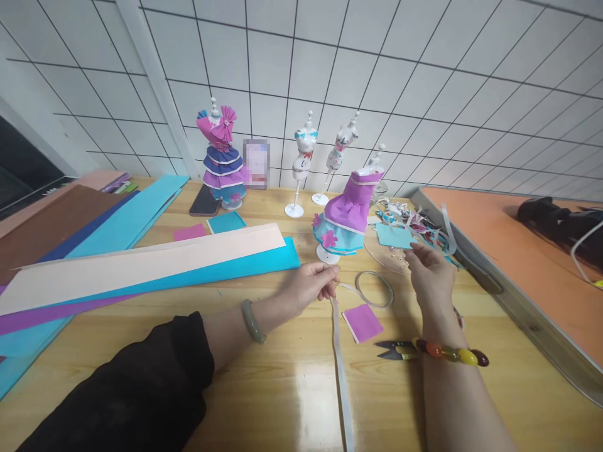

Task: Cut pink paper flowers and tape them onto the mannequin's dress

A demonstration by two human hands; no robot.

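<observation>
My left hand (313, 282) is closed in a pinch on a narrow whitish tape strip (339, 370), which runs down to the table's front edge. Between the thumb and fingers of my right hand (433, 273) is a light blue paper piece (396, 235), held above the table. A small mannequin in a purple and blue ruffled paper dress (353, 207) stands just beyond both hands. Near my left hand lie a coiled tape roll (374, 289) and a magenta paper square (362, 322). Thread snips (393, 350) rest beside my right forearm, which partly hides them.
Long paper strips (151, 257) cover the left side. At the back stand a dressed mannequin (225, 169), two bare mannequins (305, 154) and a dark phone (205, 201). Scraps (414, 220) pile at the back right, beside an orange surface (490, 251) with a raised edge.
</observation>
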